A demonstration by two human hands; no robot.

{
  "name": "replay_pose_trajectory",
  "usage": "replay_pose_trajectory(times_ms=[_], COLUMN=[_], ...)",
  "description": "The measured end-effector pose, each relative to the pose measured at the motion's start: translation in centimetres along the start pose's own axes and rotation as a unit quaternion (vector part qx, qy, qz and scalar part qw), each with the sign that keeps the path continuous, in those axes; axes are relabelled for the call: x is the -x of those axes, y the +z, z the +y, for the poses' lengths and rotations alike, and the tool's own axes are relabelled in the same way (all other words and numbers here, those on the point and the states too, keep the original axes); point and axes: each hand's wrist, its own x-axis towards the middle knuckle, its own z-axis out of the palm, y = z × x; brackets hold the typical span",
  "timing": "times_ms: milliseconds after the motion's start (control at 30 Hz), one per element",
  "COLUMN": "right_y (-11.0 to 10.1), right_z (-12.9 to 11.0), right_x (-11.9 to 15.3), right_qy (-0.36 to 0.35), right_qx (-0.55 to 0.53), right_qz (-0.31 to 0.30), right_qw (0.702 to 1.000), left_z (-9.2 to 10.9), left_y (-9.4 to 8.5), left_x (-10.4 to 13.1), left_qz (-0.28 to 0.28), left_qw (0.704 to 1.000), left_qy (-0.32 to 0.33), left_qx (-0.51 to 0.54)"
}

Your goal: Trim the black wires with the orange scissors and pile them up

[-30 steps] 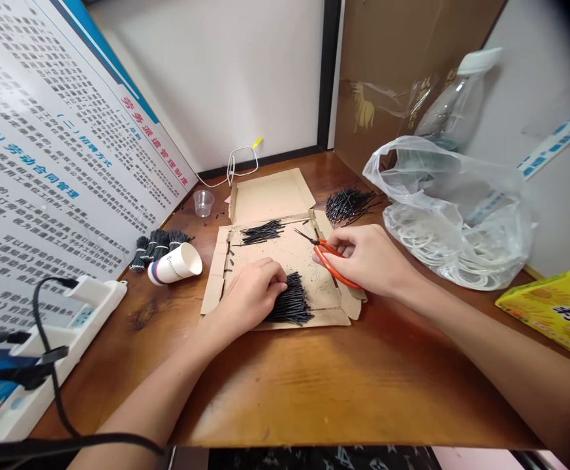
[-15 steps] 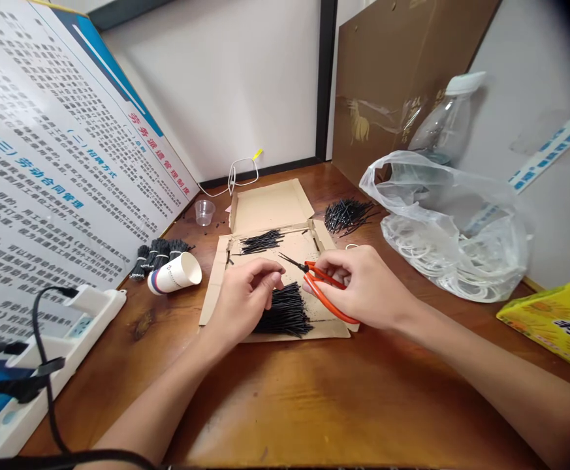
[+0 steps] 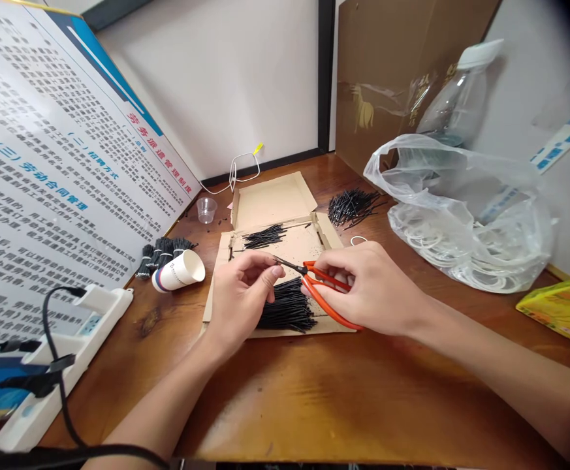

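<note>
Orange-handled scissors [image 3: 331, 297] are in my right hand [image 3: 375, 287], their dark blades pointing left and nearly closed. The blade tips reach the fingertips of my left hand [image 3: 245, 284], which is pinched on something too small to make out. Below the hands, a dense bundle of black wires [image 3: 287, 310] lies on the opened cardboard box [image 3: 304, 240]. A smaller bunch of black wires [image 3: 265, 236] rests farther back on the same cardboard. To the right of the box is another loose pile of black wires [image 3: 352, 206].
A tipped paper cup [image 3: 179, 271], tied black bundles [image 3: 164, 251] and a small clear cup [image 3: 207, 209] are at left. A power strip [image 3: 74, 359] stands front left. At right are a plastic bag [image 3: 471, 235], a bottle [image 3: 456, 104] and a yellow packet [image 3: 563, 307].
The scissor blades have come together and their tips now meet my left fingertips. The whole view has shifted slightly.
</note>
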Motion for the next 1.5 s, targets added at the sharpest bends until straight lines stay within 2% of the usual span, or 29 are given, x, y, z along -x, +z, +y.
replay_pose_trajectory(times_ms=[433, 800, 1133, 1333, 1500], right_y=[-0.06, 0.04, -0.32, -0.48, -0.63], right_z=[-0.07, -0.13, -0.22, -0.21, -0.27], right_x=[0.11, 0.23, 0.01, 0.06, 0.04], right_qy=[-0.018, -0.013, -0.054, -0.026, -0.037], right_qx=[0.009, -0.001, 0.039, 0.02, 0.033], right_qz=[0.019, 0.003, 0.031, 0.027, 0.016], right_qw=[1.0, 1.0, 0.997, 0.999, 0.999], left_z=[0.27, 0.33, 0.19, 0.44, 0.38], left_y=[0.03, 0.26, 0.2, 0.2, 0.18], left_x=[0.09, 0.06, -0.01, -0.04, -0.06], left_qz=[0.023, 0.025, 0.025, 0.024, 0.024], left_qw=[1.0, 0.998, 0.998, 0.998, 0.998], left_qy=[-0.008, -0.026, -0.032, -0.029, -0.031], left_qx=[0.014, 0.048, 0.055, 0.046, 0.046])
